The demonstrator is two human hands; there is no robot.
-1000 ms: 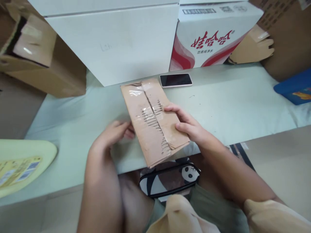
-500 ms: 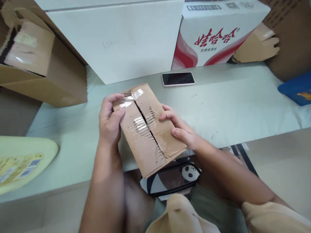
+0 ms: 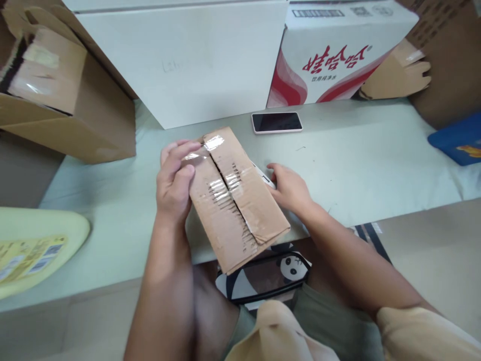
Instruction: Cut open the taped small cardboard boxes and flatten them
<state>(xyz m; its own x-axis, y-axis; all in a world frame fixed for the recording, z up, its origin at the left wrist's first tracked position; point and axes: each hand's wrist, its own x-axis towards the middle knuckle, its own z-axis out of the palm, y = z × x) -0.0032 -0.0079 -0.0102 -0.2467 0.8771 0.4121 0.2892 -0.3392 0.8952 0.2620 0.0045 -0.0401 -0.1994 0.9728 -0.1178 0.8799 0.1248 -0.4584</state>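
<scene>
Cardboard box (image 3: 242, 200) in left hand (image 3: 173, 181): tan, marked with dark ribbed stripes. Phone (image 3: 277, 122) beyond right hand (image 3: 291, 188): black screen, pale rim. Printed carton (image 3: 336, 82) farther beyond right hand: white, red sweeps, red characters. Bottle (image 3: 45, 224) left of left hand: pale yellow-green, yellow label (image 3: 30, 258). Cloth (image 3: 356, 165) beneath both hands: pale green

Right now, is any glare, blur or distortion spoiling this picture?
In the head view, bright glare sits on the clear tape across the cardboard box; in the head view, small print on the label is too blurred to read; the same view's outer edges look stretched, perhaps from a wide lens.
</scene>
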